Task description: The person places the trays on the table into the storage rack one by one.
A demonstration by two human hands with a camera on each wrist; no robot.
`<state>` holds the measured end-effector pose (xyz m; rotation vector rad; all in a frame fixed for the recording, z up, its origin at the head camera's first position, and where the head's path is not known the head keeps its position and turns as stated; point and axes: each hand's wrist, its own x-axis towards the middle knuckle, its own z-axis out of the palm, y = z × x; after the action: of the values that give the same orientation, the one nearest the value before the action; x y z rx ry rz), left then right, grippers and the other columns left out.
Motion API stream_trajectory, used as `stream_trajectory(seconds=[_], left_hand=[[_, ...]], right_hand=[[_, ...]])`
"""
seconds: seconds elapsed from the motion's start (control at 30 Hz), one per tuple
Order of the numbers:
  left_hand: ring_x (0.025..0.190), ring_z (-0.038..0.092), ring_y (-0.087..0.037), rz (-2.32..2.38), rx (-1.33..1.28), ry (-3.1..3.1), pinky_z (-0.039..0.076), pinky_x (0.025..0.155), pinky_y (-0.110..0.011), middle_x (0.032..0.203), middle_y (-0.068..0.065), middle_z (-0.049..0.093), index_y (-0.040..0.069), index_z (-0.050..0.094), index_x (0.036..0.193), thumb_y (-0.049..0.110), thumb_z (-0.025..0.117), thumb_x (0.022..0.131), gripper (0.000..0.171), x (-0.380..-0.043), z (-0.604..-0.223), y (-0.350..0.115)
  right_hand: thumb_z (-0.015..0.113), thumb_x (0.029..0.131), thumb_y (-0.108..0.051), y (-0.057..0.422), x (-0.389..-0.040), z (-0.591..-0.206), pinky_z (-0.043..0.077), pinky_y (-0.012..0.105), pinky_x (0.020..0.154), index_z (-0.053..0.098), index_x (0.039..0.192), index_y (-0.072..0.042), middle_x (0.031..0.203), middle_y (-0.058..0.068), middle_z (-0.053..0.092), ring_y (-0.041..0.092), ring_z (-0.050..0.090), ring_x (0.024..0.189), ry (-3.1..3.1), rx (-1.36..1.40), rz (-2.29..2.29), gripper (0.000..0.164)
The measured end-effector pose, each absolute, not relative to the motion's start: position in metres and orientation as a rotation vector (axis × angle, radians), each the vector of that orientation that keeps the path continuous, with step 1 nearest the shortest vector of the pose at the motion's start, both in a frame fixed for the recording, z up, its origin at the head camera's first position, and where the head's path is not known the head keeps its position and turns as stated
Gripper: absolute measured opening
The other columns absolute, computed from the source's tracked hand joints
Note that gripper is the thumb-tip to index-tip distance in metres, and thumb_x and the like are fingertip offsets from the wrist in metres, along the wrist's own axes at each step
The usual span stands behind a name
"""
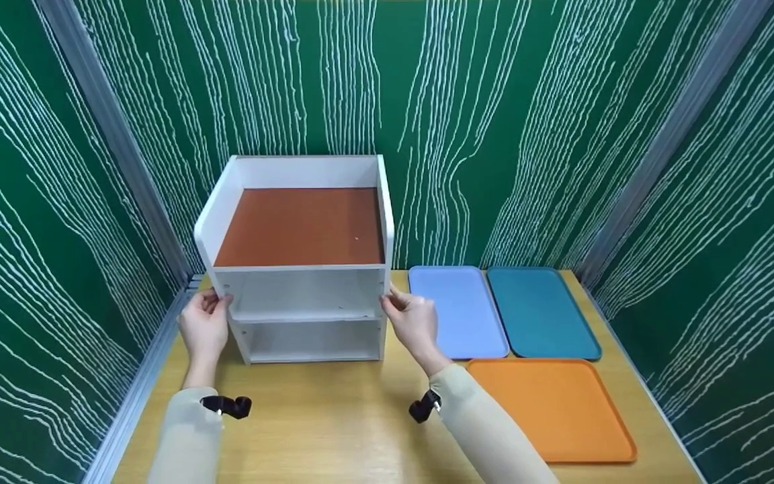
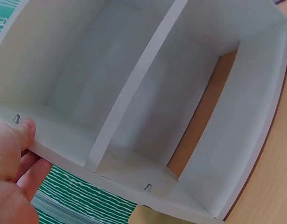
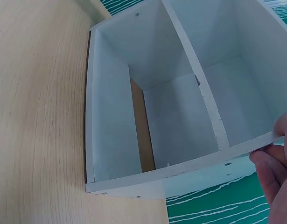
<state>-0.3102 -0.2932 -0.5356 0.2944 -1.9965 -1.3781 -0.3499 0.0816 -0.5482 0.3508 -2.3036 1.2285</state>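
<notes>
A white shelf unit (image 1: 306,316) with a brown top panel (image 1: 306,225) stands upright at the back left of the table. My left hand (image 1: 204,324) pinches the front edge of its left side wall, thumb inside and fingers outside, as the left wrist view also shows. On the opposite wall, my right hand (image 1: 414,323) pinches the front edge at about the same height. Both compartments look empty, divided by a white middle shelf (image 3: 199,79). Small metal pegs (image 2: 148,187) stick out from the inner side wall.
To the right of the unit lie a lavender tray (image 1: 457,312) and a teal tray (image 1: 543,312), side by side. An orange tray (image 1: 555,410) lies nearer the front. Green walls (image 1: 427,101) with white lines enclose the wooden table (image 1: 320,423).
</notes>
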Motion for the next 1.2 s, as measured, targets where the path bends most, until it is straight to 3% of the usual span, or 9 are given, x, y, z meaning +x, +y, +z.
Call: stream_trajectory(seconds=[0.37,0.6,0.9,1.03,1.2], left_hand=[[0.109,0.074,-0.038,-1.441,0.317,-1.974,0.054,0.082,-0.007,0.115,-0.030,0.075,-0.012,0.069,0.115,-0.002,0.074,0.099,0.020,-0.316,-0.533,-0.292],[0.106,0.074,-0.039,-1.458,0.298,-1.965,0.053,0.078,-0.004,0.114,-0.031,0.075,-0.013,0.069,0.112,-0.002,0.071,0.100,0.017,-0.317,-0.539,-0.292],[0.107,0.074,-0.040,-1.442,0.309,-1.990,0.052,0.077,-0.004,0.114,-0.031,0.075,-0.012,0.069,0.113,-0.002,0.070,0.100,0.016,-0.315,-0.543,-0.291],[0.108,0.074,-0.040,-1.441,0.317,-1.984,0.053,0.078,-0.005,0.115,-0.031,0.075,-0.011,0.069,0.114,0.001,0.070,0.101,0.018,-0.316,-0.542,-0.291],[0.107,0.074,-0.041,-1.429,0.303,-1.986,0.052,0.079,-0.005,0.113,-0.032,0.074,-0.014,0.068,0.113,0.002,0.071,0.100,0.020,-0.317,-0.543,-0.293]], right_hand=[[0.083,0.097,-0.020,0.084,-0.352,-0.548,0.065,0.030,0.069,0.080,0.126,-0.011,0.100,0.004,0.082,0.012,0.078,0.086,-2.297,0.337,1.273,0.031],[0.079,0.100,-0.034,0.111,-0.356,-0.551,0.064,0.032,0.080,0.079,0.130,-0.014,0.106,-0.002,0.082,0.012,0.077,0.092,-2.363,0.389,1.500,0.036],[0.070,0.106,-0.040,0.211,-0.360,-0.575,0.064,0.050,0.090,0.077,0.127,-0.001,0.117,0.017,0.078,0.035,0.076,0.103,-2.450,0.236,1.753,0.045],[0.068,0.107,-0.040,0.269,-0.357,-0.589,0.065,0.042,0.087,0.076,0.129,-0.002,0.117,0.017,0.077,0.034,0.075,0.105,-2.606,0.098,1.616,0.045],[0.063,0.110,-0.028,0.340,-0.345,-0.610,0.061,0.025,0.076,0.074,0.131,0.002,0.118,0.020,0.077,0.034,0.076,0.103,-2.717,0.017,1.399,0.038]])
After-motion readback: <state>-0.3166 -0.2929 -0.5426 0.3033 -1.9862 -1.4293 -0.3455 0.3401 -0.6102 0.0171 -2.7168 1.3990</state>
